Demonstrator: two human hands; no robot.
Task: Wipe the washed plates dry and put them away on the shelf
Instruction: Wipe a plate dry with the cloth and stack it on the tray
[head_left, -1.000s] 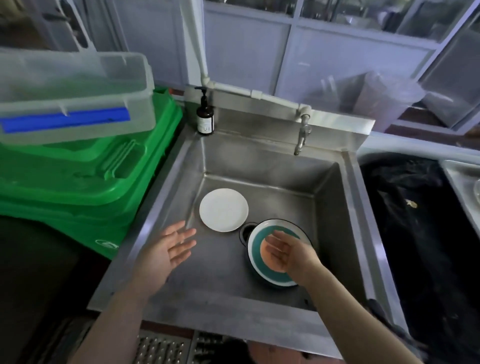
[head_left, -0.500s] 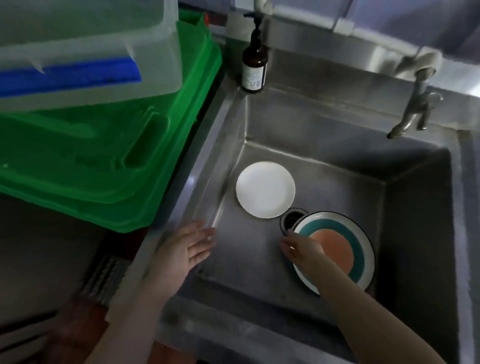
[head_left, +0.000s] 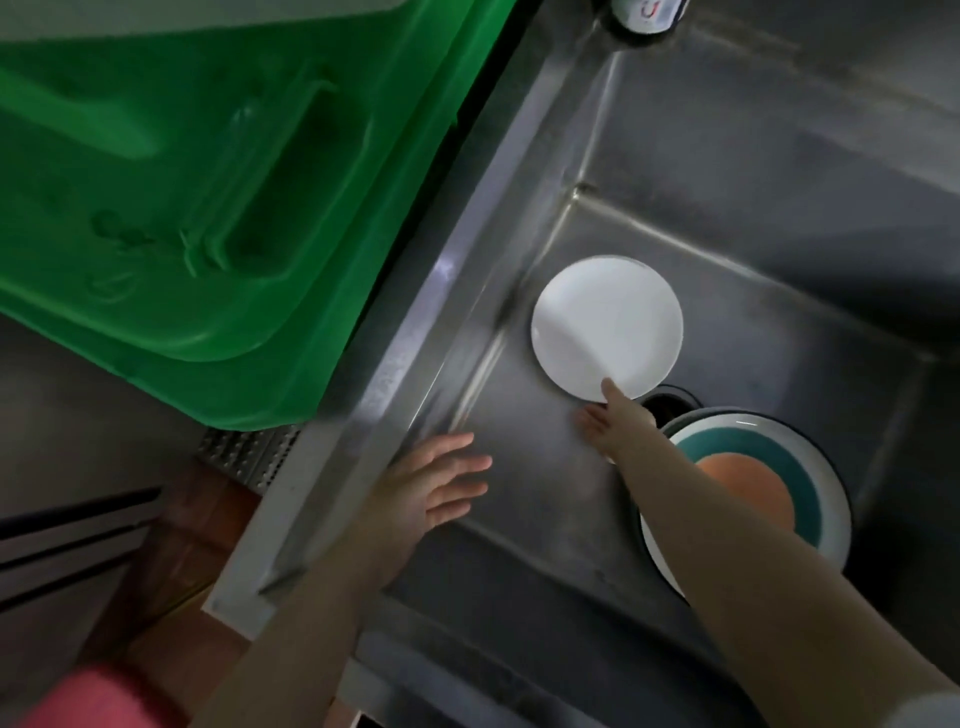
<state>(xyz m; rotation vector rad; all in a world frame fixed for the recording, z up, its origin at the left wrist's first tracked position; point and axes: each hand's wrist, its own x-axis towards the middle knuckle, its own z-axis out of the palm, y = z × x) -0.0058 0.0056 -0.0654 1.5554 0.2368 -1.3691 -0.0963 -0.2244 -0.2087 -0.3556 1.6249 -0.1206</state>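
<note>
- The stainless-steel sink (head_left: 675, 156) fills most of the view, its flat left rim running diagonally from top centre down to the lower left.
- A stack of green plastic crates (head_left: 218, 171) sits to the left of the sink rim, overhanging a dark counter.
- The striped plate (head_left: 769, 488), with a white edge, a teal ring and an orange centre, lies flat on the sink floor at the right; the right forearm crosses over its left part.
- The white plate (head_left: 605, 327), 1 of the 2 plates in the basin, lies flat on the sink floor near the left wall, just beside the drain hole (head_left: 667, 402), which sits between the 2 plates.
- The left hand (head_left: 431, 488) hovers over the sink's left front area, palm down, fingers straight and slightly spread, holding nothing.
- The right hand (head_left: 615, 423) reaches to the near edge of the white plate: the thumb lies on top of the rim, the other fingers stretch out below the edge toward the sink floor. Whether they are under the plate I cannot tell.
- The base of a dark bottle (head_left: 644, 13) stands on the back corner of the sink rim, cut off by the frame.
</note>
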